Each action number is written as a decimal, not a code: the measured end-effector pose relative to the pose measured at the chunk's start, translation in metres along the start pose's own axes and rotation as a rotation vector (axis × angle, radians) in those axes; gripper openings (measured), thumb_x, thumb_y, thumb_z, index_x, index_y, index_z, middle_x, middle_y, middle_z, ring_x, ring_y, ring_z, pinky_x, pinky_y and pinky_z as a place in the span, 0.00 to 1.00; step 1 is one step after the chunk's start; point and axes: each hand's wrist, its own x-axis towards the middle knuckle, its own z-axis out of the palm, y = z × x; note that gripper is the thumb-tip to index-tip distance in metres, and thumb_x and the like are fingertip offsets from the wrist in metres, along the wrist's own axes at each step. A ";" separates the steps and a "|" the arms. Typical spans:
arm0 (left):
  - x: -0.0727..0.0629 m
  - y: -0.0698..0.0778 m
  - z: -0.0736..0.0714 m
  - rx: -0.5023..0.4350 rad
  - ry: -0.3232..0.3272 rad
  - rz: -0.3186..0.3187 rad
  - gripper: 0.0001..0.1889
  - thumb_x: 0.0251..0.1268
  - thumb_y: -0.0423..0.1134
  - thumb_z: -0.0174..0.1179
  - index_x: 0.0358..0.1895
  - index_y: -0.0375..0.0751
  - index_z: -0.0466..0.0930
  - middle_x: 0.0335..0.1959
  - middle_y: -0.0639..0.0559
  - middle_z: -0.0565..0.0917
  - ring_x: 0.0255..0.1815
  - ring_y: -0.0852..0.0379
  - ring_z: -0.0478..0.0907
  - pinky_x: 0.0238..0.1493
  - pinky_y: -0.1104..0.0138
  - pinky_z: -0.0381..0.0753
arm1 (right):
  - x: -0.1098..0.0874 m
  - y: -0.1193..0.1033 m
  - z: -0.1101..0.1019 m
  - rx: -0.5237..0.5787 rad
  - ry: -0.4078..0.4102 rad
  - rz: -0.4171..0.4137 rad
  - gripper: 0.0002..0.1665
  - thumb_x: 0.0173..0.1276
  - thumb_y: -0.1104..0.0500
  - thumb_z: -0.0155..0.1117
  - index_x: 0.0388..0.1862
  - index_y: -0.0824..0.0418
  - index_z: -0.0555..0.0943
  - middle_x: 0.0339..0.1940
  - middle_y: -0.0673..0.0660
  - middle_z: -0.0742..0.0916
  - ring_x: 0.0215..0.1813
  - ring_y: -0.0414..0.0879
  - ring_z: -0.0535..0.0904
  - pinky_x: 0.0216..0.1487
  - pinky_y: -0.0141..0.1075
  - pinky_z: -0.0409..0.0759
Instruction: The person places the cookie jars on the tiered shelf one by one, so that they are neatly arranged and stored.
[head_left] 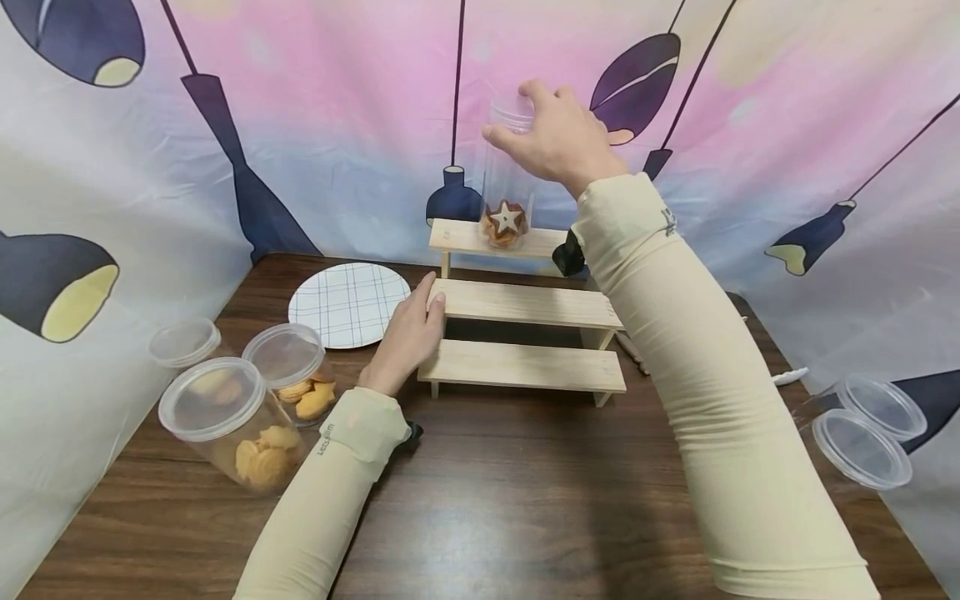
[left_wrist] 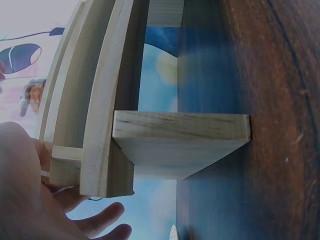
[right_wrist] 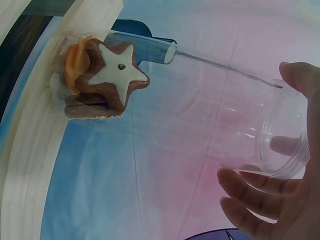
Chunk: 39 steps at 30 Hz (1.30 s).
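Observation:
My right hand [head_left: 558,137] holds the top of a tall clear jar [head_left: 510,171], thumb on one side and fingers on the other. The jar stands upright on the top tier of a three-step wooden stand [head_left: 521,367]. At its bottom sit a star-shaped cookie [right_wrist: 117,72] with a white face and an orange piece [right_wrist: 76,65]. My left hand [head_left: 408,333] rests against the left end of the stand, at the middle tier. In the left wrist view its lower fingers [left_wrist: 102,220] extend past the end of the stand's boards.
Left of the stand lies a white checked plate [head_left: 348,304]. Nearer are lidded clear jars with cookies: a large one [head_left: 232,417], a medium one [head_left: 292,367] and one behind [head_left: 183,343]. Two clear jars [head_left: 862,450] stand at the right table edge. A printed curtain [head_left: 360,167] hangs behind.

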 end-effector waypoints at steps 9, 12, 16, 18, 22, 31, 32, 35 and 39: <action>-0.001 -0.001 0.001 0.007 -0.013 -0.012 0.32 0.82 0.55 0.30 0.81 0.44 0.48 0.79 0.42 0.58 0.78 0.43 0.56 0.77 0.51 0.56 | -0.012 0.008 -0.014 0.021 -0.061 0.013 0.66 0.55 0.16 0.52 0.81 0.32 0.30 0.83 0.57 0.49 0.79 0.62 0.55 0.72 0.66 0.57; -0.002 -0.001 0.002 -0.002 -0.014 -0.015 0.32 0.82 0.55 0.30 0.81 0.44 0.48 0.79 0.42 0.57 0.78 0.44 0.55 0.77 0.52 0.56 | -0.027 0.023 -0.027 0.004 -0.057 -0.038 0.65 0.57 0.18 0.52 0.81 0.35 0.29 0.83 0.60 0.51 0.79 0.63 0.55 0.73 0.65 0.56; -0.001 0.001 0.002 -0.002 -0.013 -0.019 0.32 0.82 0.55 0.30 0.81 0.44 0.48 0.79 0.43 0.57 0.78 0.43 0.55 0.77 0.51 0.56 | -0.057 0.059 -0.045 -0.019 -0.005 -0.110 0.63 0.61 0.24 0.56 0.83 0.39 0.34 0.79 0.66 0.60 0.75 0.65 0.61 0.70 0.65 0.59; 0.000 0.002 0.001 0.002 -0.012 -0.020 0.32 0.82 0.55 0.29 0.81 0.45 0.48 0.79 0.43 0.56 0.78 0.43 0.55 0.77 0.51 0.56 | -0.076 0.080 -0.054 -0.042 0.009 -0.113 0.61 0.63 0.26 0.56 0.83 0.40 0.35 0.77 0.68 0.63 0.72 0.68 0.64 0.67 0.67 0.60; 0.003 0.003 0.001 -0.003 -0.012 -0.020 0.32 0.82 0.55 0.29 0.81 0.45 0.48 0.80 0.43 0.56 0.78 0.43 0.55 0.77 0.51 0.55 | -0.119 0.120 -0.067 -0.089 0.012 -0.084 0.56 0.67 0.29 0.56 0.83 0.41 0.40 0.73 0.72 0.67 0.67 0.71 0.67 0.60 0.71 0.60; 0.003 0.004 0.004 -0.009 -0.030 -0.020 0.32 0.82 0.55 0.29 0.81 0.44 0.47 0.80 0.43 0.56 0.79 0.45 0.53 0.77 0.52 0.54 | -0.210 0.183 -0.047 -0.265 0.110 0.019 0.52 0.69 0.32 0.58 0.82 0.52 0.53 0.61 0.75 0.71 0.52 0.72 0.71 0.43 0.69 0.67; 0.003 0.003 0.003 -0.011 -0.030 -0.023 0.32 0.82 0.55 0.29 0.81 0.44 0.47 0.80 0.44 0.55 0.79 0.45 0.53 0.77 0.53 0.54 | -0.217 0.189 -0.043 -0.272 0.122 0.030 0.52 0.68 0.32 0.59 0.82 0.52 0.53 0.61 0.76 0.70 0.52 0.73 0.70 0.43 0.69 0.67; 0.002 0.002 0.003 -0.010 -0.028 -0.027 0.32 0.82 0.55 0.28 0.81 0.44 0.47 0.80 0.43 0.55 0.79 0.45 0.53 0.77 0.52 0.54 | -0.239 0.204 -0.032 -0.261 0.167 0.049 0.52 0.68 0.33 0.61 0.81 0.55 0.54 0.61 0.79 0.68 0.54 0.74 0.68 0.44 0.69 0.66; 0.001 -0.001 0.004 -0.018 -0.029 -0.031 0.32 0.82 0.55 0.28 0.81 0.43 0.47 0.80 0.43 0.56 0.79 0.45 0.54 0.77 0.52 0.54 | -0.264 0.224 -0.015 -0.217 0.231 0.044 0.53 0.66 0.35 0.64 0.79 0.61 0.58 0.60 0.81 0.69 0.54 0.75 0.66 0.45 0.69 0.65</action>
